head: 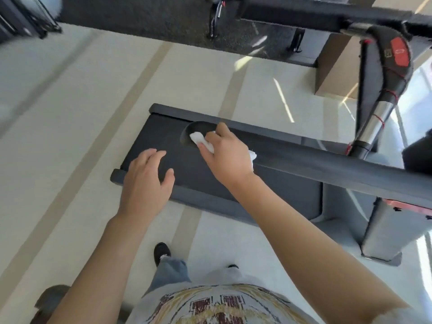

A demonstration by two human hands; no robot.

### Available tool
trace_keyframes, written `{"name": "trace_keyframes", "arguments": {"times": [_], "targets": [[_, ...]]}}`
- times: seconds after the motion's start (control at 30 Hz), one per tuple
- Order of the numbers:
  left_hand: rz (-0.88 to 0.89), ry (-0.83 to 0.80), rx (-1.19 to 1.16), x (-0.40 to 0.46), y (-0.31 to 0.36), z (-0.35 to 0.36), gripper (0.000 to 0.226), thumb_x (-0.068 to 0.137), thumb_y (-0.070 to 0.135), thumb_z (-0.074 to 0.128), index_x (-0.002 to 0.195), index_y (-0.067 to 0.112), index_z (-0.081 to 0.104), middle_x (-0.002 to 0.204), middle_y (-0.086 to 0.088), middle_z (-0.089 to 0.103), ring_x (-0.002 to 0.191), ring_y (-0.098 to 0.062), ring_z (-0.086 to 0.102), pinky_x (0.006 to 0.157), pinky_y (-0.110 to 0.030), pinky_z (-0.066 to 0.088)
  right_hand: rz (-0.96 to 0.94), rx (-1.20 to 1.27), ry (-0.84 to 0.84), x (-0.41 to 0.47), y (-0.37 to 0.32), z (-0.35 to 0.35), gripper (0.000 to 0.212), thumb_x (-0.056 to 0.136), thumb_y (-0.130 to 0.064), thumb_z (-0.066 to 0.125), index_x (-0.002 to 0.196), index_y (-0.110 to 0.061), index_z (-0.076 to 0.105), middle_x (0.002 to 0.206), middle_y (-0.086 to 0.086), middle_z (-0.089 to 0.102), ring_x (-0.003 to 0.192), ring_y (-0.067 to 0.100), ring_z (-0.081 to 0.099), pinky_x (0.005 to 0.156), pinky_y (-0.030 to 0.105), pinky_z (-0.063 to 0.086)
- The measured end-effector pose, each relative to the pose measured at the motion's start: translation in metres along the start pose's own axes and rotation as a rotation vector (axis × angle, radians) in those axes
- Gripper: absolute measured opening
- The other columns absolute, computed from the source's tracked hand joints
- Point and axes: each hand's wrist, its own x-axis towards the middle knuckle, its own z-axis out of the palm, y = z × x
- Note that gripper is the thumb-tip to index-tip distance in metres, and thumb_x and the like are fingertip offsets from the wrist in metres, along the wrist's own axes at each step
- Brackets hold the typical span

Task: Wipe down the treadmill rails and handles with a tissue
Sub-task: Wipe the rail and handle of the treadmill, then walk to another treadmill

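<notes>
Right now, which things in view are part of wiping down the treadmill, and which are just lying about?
Part of the job:
- tissue, gripped by the right hand
- dark handrail under that hand
- treadmill deck
- left hand, fingers relaxed, holding nothing

Just lying about:
- cardboard box
- dark floor mat
- other equipment at upper left
</notes>
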Motion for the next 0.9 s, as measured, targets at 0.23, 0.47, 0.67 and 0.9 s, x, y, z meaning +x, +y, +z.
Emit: {"name": "trace_keyframes", "arguments": {"times": [0.23, 0.47, 0.67, 0.9], "targets": [[-0.13, 0.124, -0.075, -0.006, -0.094, -0.047, 0.042, 0.104, 0.03, 0.057, 0.144, 0.016, 0.058, 0.151, 0.0, 0.052, 0.137, -0.024, 0.048, 0.107, -0.044, 0.049, -0.06, 0.114, -0.168, 0.022, -0.082, 0.04, 0.053, 0.108, -0.059, 0.044, 0.084, -0.017, 0.066, 0.095, -0.005, 0.047, 0.065, 0.022, 0.056, 0.062, 0.034, 0.053], [-0.173, 0.208, -0.103, 0.012, -0.2, -0.107, 0.035, 0.103, 0.026, 0.061, 0.136, 0.018, 0.063, 0.142, 0.005, 0.058, 0.129, -0.02, 0.053, 0.099, -0.033, 0.046, -0.092, 0.171, -0.265, 0.061, -0.188, 0.097, 0.045, 0.105, -0.055, 0.048, 0.097, -0.016, 0.07, 0.101, -0.003, 0.052, 0.074, 0.025, 0.062, 0.061, 0.027, 0.048], [-0.239, 0.274, -0.1, 0.021, -0.295, -0.16, 0.036, 0.102, 0.027, 0.062, 0.136, 0.018, 0.063, 0.14, 0.007, 0.058, 0.127, -0.019, 0.051, 0.097, -0.029, 0.042, -0.133, 0.2, -0.309, 0.093, -0.282, 0.156, 0.044, 0.105, -0.058, 0.049, 0.093, -0.019, 0.067, 0.096, -0.006, 0.05, 0.074, 0.02, 0.061, 0.066, 0.034, 0.054], [-0.401, 0.366, -0.129, -0.007, -0.401, -0.216, 0.037, 0.101, 0.031, 0.06, 0.136, 0.02, 0.063, 0.14, 0.009, 0.056, 0.127, -0.018, 0.049, 0.097, -0.029, 0.04, -0.276, 0.292, -0.3, 0.114, -0.395, 0.225, 0.036, 0.104, -0.051, 0.058, 0.09, -0.019, 0.066, 0.088, -0.008, 0.047, 0.068, 0.019, 0.055, 0.058, 0.034, 0.049]]}}
